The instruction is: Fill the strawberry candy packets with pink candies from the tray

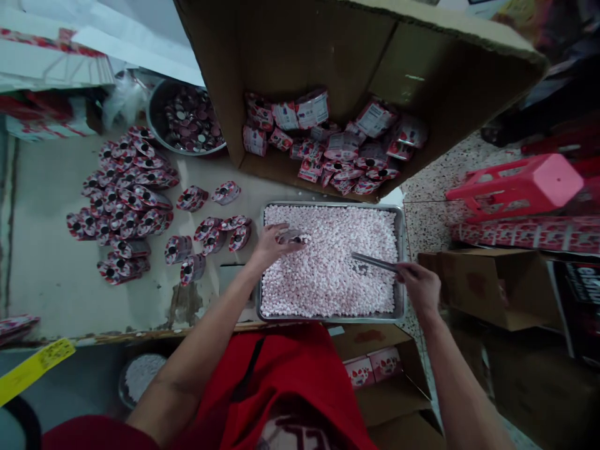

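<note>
A metal tray [402,275] full of small pale pink and white pellets [328,281], like candies, lies at the table's front right. My left hand [269,247] is over the tray's left side, fingers closed around a small printed container [289,237] with pellets at its right end. My right hand [420,286], at the tray's right edge, grips a long, narrow metal scoop [375,261]. Its far end lies at the pellets, beside a small grey patch where the tray bottom shows. Several similar printed containers [213,240] stand left of the tray, with dark openings facing up.
A large cardboard box [300,56] with packed containers stands behind the tray. A metal bowl [154,119] of shiny round caps and a pile of containers [126,187] are at left. A pink stool [520,184] and an open carton [497,281] are on the right.
</note>
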A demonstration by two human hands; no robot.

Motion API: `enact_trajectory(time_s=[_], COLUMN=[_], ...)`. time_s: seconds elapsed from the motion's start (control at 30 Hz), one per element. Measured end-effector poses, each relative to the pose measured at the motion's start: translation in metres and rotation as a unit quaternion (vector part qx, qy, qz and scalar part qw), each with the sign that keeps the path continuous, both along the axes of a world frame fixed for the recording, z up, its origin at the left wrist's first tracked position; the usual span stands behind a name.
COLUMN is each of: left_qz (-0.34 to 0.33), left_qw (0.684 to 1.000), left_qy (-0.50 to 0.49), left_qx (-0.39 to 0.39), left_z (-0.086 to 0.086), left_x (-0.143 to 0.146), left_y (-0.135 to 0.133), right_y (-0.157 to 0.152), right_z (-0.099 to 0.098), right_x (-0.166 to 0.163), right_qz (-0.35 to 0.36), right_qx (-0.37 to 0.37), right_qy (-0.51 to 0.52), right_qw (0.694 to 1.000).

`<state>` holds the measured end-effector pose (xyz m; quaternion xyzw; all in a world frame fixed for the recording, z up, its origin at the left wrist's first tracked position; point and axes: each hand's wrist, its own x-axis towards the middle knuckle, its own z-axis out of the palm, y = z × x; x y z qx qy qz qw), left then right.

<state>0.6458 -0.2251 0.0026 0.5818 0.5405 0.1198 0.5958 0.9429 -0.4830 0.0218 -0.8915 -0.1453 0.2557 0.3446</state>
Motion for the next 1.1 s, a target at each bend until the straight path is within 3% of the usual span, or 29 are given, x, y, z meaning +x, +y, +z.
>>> enact_trajectory(time_s=[0.07,0.13,0.2,0.27,0.33,0.53,0.7,0.87,0.97,1.1], left_qz=[-0.053,-0.098,-0.134,-0.164,-0.178,-0.183,-0.215,-0.234,-0.264,-0.273], left_qw=[0.992,0.978,0.967,0.962,0.963,0.979,0.962,0.937,0.927,0.929], left_qy=[0.065,0.110,0.120,0.093,0.037,-0.075,-0.089,-0.023,0.009,0.028], left_qx=[0.097,0.150,0.178,0.199,0.197,0.055,0.142,0.258,0.266,0.250], left_z=[-0.003,-0.006,-0.009,-0.010,-0.009,0.002,0.007,0.005,0.005,0.005], left_x=[0.002,0.005,0.006,0.004,-0.002,-0.010,0.015,0.028,0.030,0.034], left_y=[-0.004,-0.006,-0.005,-0.001,0.003,-0.009,-0.026,-0.031,-0.032,-0.032], right_y=[0.012,0.036,0.053,0.053,0.040,0.015,0.035,0.060,0.075,0.094], right_z=[-0.039,-0.066,-0.077,-0.075,-0.062,0.003,0.041,0.070,0.093,0.123], right_x=[-0.014,-0.036,-0.049,-0.048,-0.038,-0.020,-0.019,-0.020,-0.029,-0.052], right_qz=[-0.008,0.005,0.003,-0.012,-0.025,0.001,0.033,0.101,0.170,0.288], right_qx=[0.033,0.072,0.099,0.112,0.124,0.154,0.153,0.125,0.055,0.008], right_qy=[0.096,0.194,0.251,0.275,0.300,0.378,0.360,0.239,0.121,-0.072], right_qw=[0.995,0.978,0.963,0.955,0.946,0.913,0.920,0.958,0.976,0.955])
